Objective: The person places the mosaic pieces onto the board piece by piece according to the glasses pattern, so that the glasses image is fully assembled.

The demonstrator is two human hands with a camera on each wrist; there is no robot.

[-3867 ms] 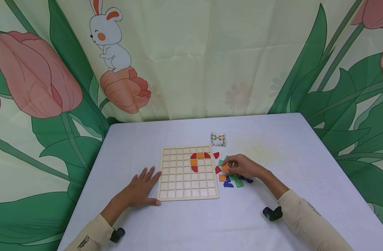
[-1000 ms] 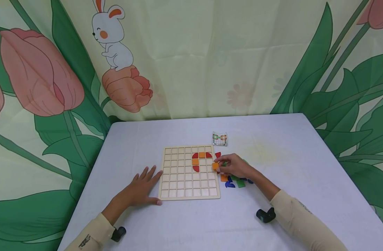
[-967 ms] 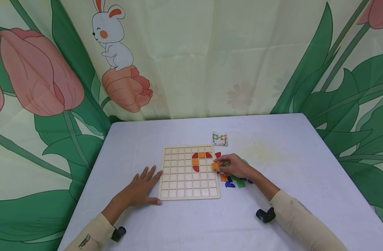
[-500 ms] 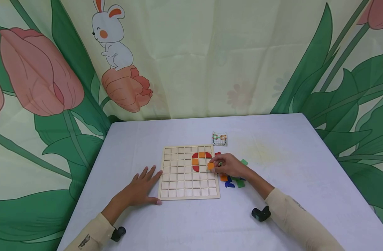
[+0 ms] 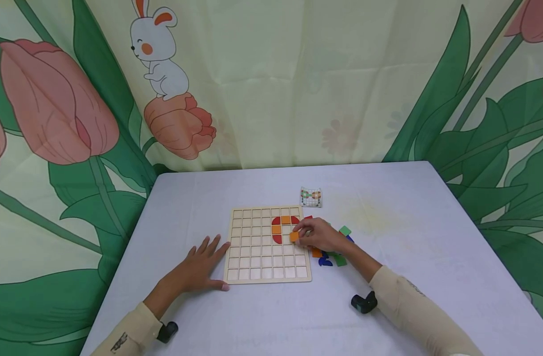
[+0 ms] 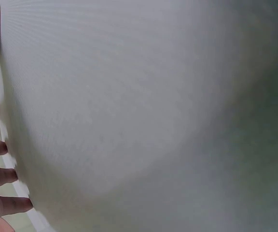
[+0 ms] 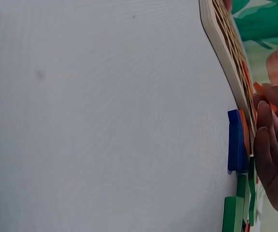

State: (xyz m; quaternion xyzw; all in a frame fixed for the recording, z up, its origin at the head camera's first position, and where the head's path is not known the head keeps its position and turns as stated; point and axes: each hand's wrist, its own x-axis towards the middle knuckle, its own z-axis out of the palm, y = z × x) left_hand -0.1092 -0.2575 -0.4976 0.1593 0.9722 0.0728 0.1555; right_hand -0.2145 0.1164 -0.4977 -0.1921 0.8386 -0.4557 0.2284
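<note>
A wooden grid board (image 5: 262,262) lies on the white table, with red rounded pieces (image 5: 277,239) and orange squares (image 5: 276,229) set in a few of its cells. My right hand (image 5: 317,234) pinches an orange square tile (image 5: 294,237) between thumb and fingers, over the right side of the board. In the right wrist view the same orange tile (image 7: 258,88) sticks out from the fingertips. My left hand (image 5: 202,269) lies with fingers spread at the board's left edge, fingertip and thumb at its frame. The left wrist view shows only its fingers (image 6: 3,176) along the left margin.
Loose green (image 5: 340,260), blue (image 5: 325,262) and orange (image 5: 316,252) pieces lie right of the board, partly hidden under the right hand. A small pattern card (image 5: 311,197) sits behind the board's back right corner. A printed curtain (image 5: 271,89) hangs behind the table.
My right hand has carried the orange square left from the loose pieces to over the board's right columns. More of the loose pieces show behind it. The left hand stays at the board's edge.
</note>
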